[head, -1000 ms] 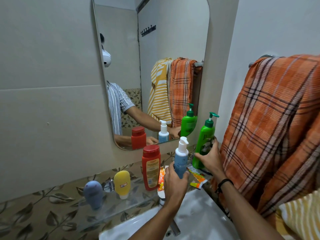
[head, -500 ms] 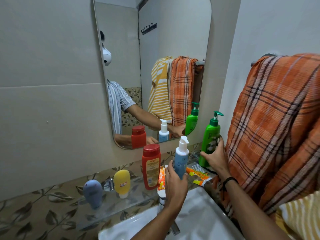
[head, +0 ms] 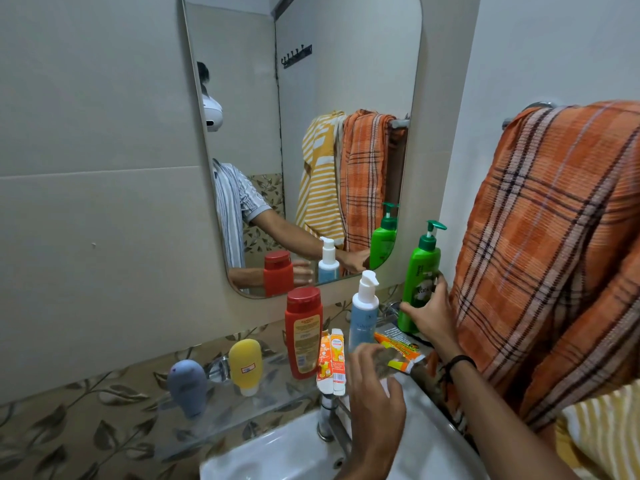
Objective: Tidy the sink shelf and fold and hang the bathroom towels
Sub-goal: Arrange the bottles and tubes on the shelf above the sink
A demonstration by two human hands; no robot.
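Since the frame half a second back, my left hand [head: 375,386] has let go of the pale blue pump bottle with the white head [head: 363,315] and dropped back toward me. It is blurred now, just below that bottle, its fingers loosely spread and holding nothing. My right hand [head: 429,318], with a black band on its wrist, grips the lower body of the green plastic pump bottle [head: 420,282], which stands upright at the right end of the clear glass shelf [head: 270,400], a little further right than it was. Between my two hands lies an orange tube [head: 398,346], partly hidden by my left fingers. Just left of my left hand stand two orange-and-white cartons [head: 331,362], then a red flip-top bottle [head: 303,332], a yellow squeeze tube [head: 245,365] and a grey-blue tube [head: 187,386]. Right of my right hand an orange plaid towel [head: 554,254] hangs bunched, with a yellow striped towel [head: 602,434] below it.
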